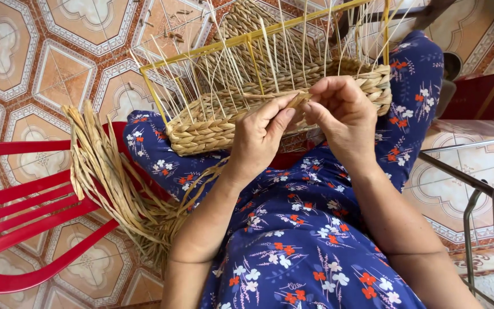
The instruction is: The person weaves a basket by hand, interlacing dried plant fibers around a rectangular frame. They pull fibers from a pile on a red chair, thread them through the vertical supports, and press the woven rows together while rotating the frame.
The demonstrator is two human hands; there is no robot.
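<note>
A tiled floor (41,63) in orange, cream and grey patterns was spread under everything. A blue flowered dress (298,240) covered the lap on which the work was carried, the knees raised so the piece was kept close under the eyes. At nine o'clock a red plastic chair (24,212) was placed within arm's reach, and a bundle of dried straw (104,177) was draped over its edge toward the lap, seemingly so that fresh strands could be drawn without rising. At three o'clock part of a grey metal frame (464,177) was seen, its use not to be told.

The half-woven basket (212,129) was rested on the knees at twelve o'clock, tilted toward the body, built round a yellow wire frame (247,40) by which its box shape was held. Thin upright stakes (293,51) were left standing above the plaited wall, presumably for further rows.

The left hand (261,140) and right hand (341,111) were brought together at the near rim. A twisted strand (299,102) was pinched between thumb and fingers of both, each grip narrow and closed upon it.

No packages, labels or signs were visible.
</note>
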